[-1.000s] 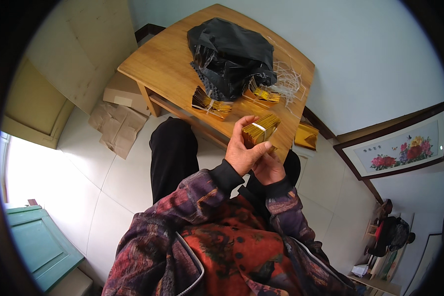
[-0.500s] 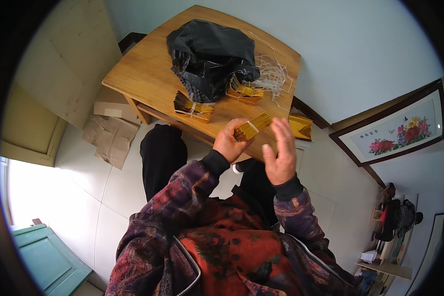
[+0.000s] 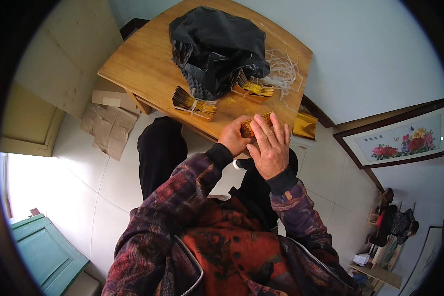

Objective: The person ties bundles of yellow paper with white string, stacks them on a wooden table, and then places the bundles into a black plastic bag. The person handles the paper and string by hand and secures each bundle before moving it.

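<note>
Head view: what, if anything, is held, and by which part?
The left hand grips the gold bundle by its left end; the right hand partly covers it.

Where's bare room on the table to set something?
On the table: the left side, between edge and black bag; a smaller patch between the right gold bundle and right hand. The bag, left gold bundle and white strips crowd the middle and right.

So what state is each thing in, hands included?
Golden bundle: held, partly hidden
Left hand: curled around it
Right hand: open, fingers nearly straight, over it
Wooden table: partly covered
Black bag: crumpled, bulging
Left table bundle: banded, fanned
Right table bundle: fanned
White strips: loose, tangled
Brown paper: creased
</note>
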Tool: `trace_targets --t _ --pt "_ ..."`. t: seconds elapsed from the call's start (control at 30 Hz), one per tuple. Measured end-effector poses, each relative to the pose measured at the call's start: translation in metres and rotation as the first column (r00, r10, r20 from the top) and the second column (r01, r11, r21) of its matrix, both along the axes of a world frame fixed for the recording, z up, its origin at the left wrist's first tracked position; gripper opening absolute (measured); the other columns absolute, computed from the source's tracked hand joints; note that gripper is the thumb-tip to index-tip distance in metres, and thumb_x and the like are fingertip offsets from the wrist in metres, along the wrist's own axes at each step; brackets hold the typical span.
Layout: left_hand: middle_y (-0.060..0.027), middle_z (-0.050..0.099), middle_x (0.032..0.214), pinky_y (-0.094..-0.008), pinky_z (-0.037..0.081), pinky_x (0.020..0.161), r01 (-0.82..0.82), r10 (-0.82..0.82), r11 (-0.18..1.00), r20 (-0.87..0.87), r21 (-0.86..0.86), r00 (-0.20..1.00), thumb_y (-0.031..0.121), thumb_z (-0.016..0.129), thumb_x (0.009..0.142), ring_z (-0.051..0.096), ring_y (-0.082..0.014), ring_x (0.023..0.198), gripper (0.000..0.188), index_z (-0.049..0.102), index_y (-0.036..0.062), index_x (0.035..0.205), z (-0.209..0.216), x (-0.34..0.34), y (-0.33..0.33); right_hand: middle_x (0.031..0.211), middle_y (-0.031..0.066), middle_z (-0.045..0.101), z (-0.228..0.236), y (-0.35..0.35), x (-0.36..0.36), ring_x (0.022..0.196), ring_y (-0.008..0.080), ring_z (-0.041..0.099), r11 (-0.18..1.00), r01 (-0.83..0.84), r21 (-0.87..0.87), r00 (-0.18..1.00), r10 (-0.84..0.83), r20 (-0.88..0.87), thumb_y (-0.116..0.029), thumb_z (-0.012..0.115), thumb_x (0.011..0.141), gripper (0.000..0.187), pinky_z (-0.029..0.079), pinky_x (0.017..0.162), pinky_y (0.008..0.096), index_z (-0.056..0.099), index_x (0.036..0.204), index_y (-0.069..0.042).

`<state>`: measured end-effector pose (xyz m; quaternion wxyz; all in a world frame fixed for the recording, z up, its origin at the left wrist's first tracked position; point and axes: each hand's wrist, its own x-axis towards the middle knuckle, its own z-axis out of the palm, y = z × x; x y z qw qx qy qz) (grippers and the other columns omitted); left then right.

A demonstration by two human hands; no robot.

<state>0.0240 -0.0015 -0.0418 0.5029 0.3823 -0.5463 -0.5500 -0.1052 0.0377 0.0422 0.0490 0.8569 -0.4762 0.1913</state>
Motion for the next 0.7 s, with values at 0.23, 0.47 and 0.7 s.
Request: trace_targets --t 0.23,0.47,0.7 --pt "-0.006 0.062 0.094 -0.0279 0.049 0.078 0.005 -0.004 1.0 -0.019 0.003 1.0 0.0 0.071 0.071 0.058 -0.0126 0.087 0.05 0.052 0.0028 0.117 0.0 0.0 -0.001 0.142 -0.0029 0.043 -0.005 0.001 0.001 0.135 0.0268 0.033 0.999 0.026 -0.042 0.999 -0.028 -0.045 -0.018 0.075 0.071 0.066 0.023 0.107 0.0571 0.049 0.132 -0.015" --pt "-0.0054 0.061 0.095 -0.0282 0.048 0.077 0.015 -0.014 1.0 -0.022 0.012 1.0 0.002 0.071 0.071 0.057 -0.0126 0.087 0.043 0.053 0.0038 0.111 -0.002 -0.001 -0.002 0.144 -0.0033 0.039 0.008 0.002 -0.003 0.137 0.0271 0.028 0.997 -0.007 0.079 0.999 0.004 0.036 -0.024 0.074 0.073 0.068 0.021 0.108 0.0567 0.046 0.135 -0.015" --pt "-0.005 0.06 0.094 -0.0278 0.047 0.078 0.017 -0.015 1.0 -0.061 0.027 0.998 0.002 0.07 0.071 0.057 -0.0121 0.086 0.042 0.053 0.0045 0.109 0.001 -0.001 -0.001 0.145 -0.0037 0.038 0.002 0.002 -0.001 0.137 0.0277 0.027 1.0 0.021 0.024 0.997 -0.019 -0.075 -0.028 0.073 0.074 0.07 0.021 0.108 0.0569 0.044 0.137 -0.016"
